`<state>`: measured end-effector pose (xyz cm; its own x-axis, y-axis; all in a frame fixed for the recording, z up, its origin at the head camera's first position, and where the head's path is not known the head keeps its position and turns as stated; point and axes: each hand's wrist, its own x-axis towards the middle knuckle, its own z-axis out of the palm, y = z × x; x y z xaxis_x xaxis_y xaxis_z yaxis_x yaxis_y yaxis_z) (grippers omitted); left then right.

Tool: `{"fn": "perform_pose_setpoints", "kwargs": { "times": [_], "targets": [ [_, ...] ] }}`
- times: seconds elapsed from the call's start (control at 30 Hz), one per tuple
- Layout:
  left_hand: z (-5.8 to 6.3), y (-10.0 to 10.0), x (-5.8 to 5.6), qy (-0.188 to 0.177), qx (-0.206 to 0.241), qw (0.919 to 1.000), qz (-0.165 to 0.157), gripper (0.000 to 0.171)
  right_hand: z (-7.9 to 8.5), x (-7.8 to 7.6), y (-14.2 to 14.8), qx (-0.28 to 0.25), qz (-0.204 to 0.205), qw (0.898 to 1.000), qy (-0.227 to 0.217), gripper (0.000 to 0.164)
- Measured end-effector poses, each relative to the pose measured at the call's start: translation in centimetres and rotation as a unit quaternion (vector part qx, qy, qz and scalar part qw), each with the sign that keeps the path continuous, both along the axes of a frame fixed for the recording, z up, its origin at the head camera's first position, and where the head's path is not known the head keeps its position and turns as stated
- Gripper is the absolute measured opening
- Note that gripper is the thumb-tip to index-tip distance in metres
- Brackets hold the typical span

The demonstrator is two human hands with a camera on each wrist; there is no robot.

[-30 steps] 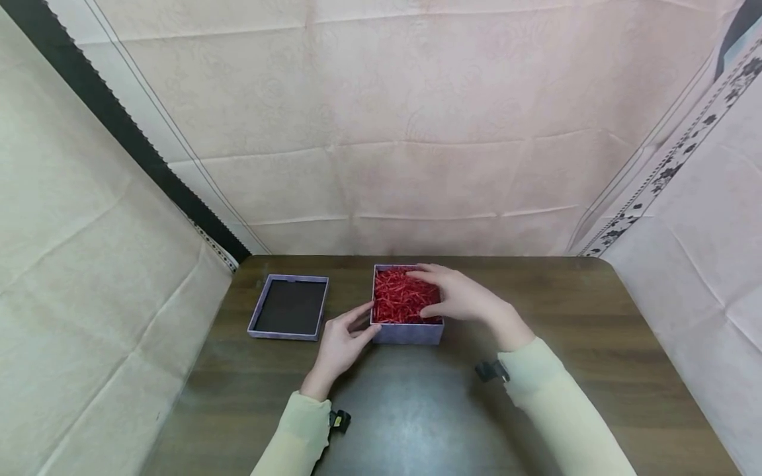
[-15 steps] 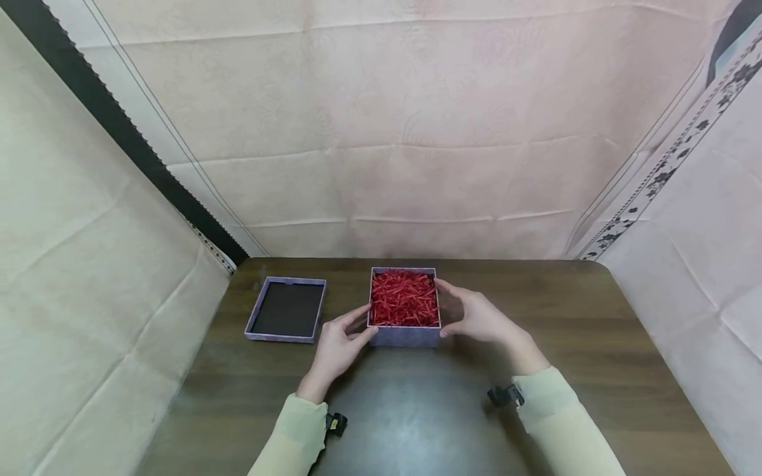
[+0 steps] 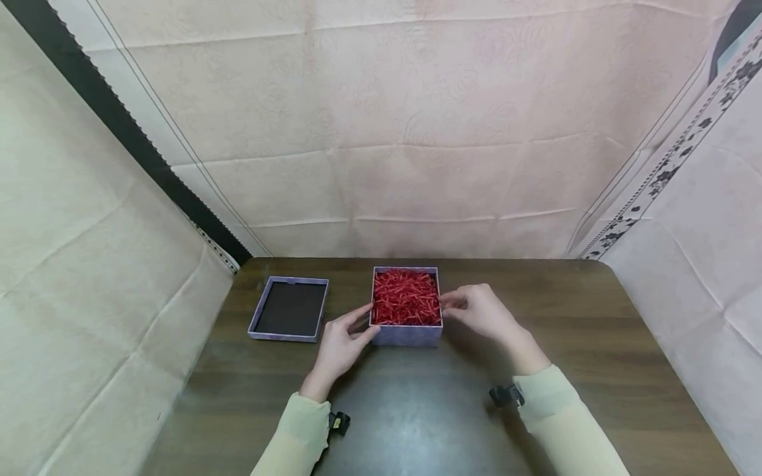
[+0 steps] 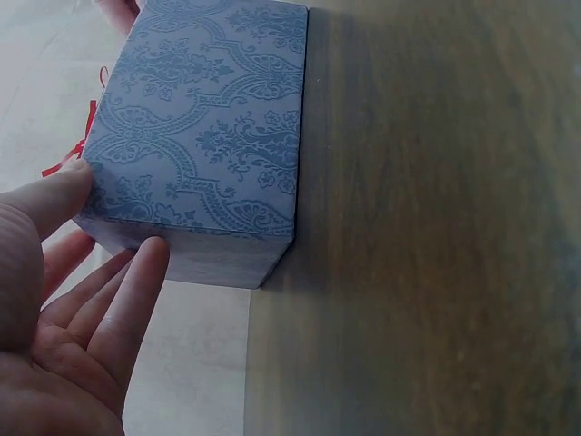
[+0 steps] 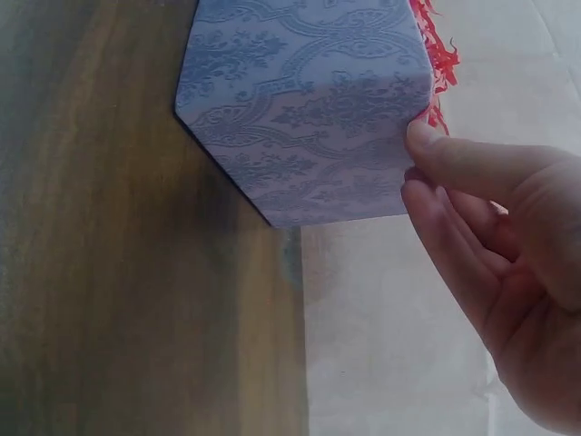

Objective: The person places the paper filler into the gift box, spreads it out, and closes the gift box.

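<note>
A lavender-blue patterned gift box [image 3: 407, 336], filled with shredded red paper [image 3: 406, 297], stands open-topped near the table's back. My left hand [image 3: 338, 350] rests at its front-left corner. In the left wrist view the thumb [image 4: 62, 193] touches near the rim, and fairly straight fingers [image 4: 136, 300] lie against the side. My right hand [image 3: 485, 314] is at the right rim, with thumb and fingertips brought together. The right wrist view shows that thumb [image 5: 454, 159] pinching at the red shreds along the rim; what lies between the fingertips is mostly hidden.
To the left, the box lid [image 3: 288, 309] lies with its dark inside up. The brown wood-look table [image 3: 411, 410] ends just behind the box. Pale cloth [image 3: 381, 132] hangs behind and at both sides.
My right hand has come off the top of the red paper to the box's right side. Its spread fingers have since closed together at the rim. The left hand has stayed put.
</note>
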<state>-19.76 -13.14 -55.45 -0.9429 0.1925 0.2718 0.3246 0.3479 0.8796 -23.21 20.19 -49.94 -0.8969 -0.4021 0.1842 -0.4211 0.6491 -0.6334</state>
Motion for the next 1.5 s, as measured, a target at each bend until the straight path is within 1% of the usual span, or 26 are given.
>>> {"fn": "perform_pose_setpoints", "kwargs": {
  "times": [0.1, 0.23, 0.43, 0.53, 0.67, 0.8, 0.9, 1.0, 1.07, 1.2, 1.27, 1.33, 1.4, 1.5],
  "targets": [
    [0.0, 0.0, 0.0, 0.004, -0.003, 1.0, 0.0, 0.048, 0.4, -0.2, -0.1, 0.019, -0.007, 1.0, 0.016, 0.014],
    [0.1, 0.0, 0.0, 0.001, 0.001, 1.0, -0.002, 0.048, 1.1, -0.5, -0.5, 0.028, -0.004, 0.999, 0.026, 0.008],
    [0.1, 0.0, -0.1, -0.002, 0.008, 1.0, -0.003, 0.047, 2.0, -0.7, -2.4, 0.031, 0.015, 0.999, 0.035, 0.008],
    [0.1, 0.0, 0.0, 0.0, 0.012, 0.9999, -0.004, 0.047, 2.0, -0.8, -3.6, 0.043, 0.026, 0.998, 0.041, 0.008],
    [0.0, 0.1, 0.0, 0.003, 0.018, 0.9998, -0.005, 0.047, 1.7, -1.0, -5.0, 0.075, 0.052, 0.995, 0.047, 0.009],
    [-0.1, 0.0, -0.1, -0.003, 0.013, 0.9999, -0.009, 0.047, 1.5, -0.9, -5.6, 0.098, 0.068, 0.991, 0.056, 0.009],
    [0.0, -0.5, 0.0, -0.014, 0.009, 0.9997, -0.016, 0.048, 2.0, -0.5, -5.6, 0.101, 0.067, 0.991, 0.054, 0.01],
    [0.1, -1.6, 0.2, -0.015, 0.005, 0.9997, -0.018, 0.048, 2.8, 0.1, -5.2, 0.098, 0.063, 0.992, 0.054, 0.014],
    [0.2, -2.6, 0.3, -0.011, 0.004, 0.9998, -0.013, 0.046, 3.4, 0.5, -4.8, 0.089, 0.057, 0.993, 0.052, 0.016],
    [0.4, -5.1, 0.3, 0.018, -0.01, 0.9997, 0.01, 0.041, 4.2, 1.0, -4.0, 0.055, 0.041, 0.997, 0.046, 0.019],
    [0.4, -6.6, 0.3, 0.041, -0.033, 0.9982, 0.028, 0.039, 4.4, 1.1, -3.6, 0.04, 0.031, 0.998, 0.046, 0.019],
    [0.4, -8.1, 0.2, 0.068, -0.067, 0.9943, 0.048, 0.038, 4.5, 1.1, -3.2, 0.031, 0.021, 0.998, 0.054, 0.018],
    [0.3, -9.6, 0.1, 0.091, -0.107, 0.988, 0.065, 0.038, 4.6, 1.2, -2.8, 0.022, 0.01, 0.998, 0.065, 0.016],
    [0.3, -11.5, 0.0, 0.107, -0.158, 0.9785, 0.078, 0.037, 4.6, 1.2, -2.4, 0.011, -0.006, 0.997, 0.077, 0.014]
  ]
}}
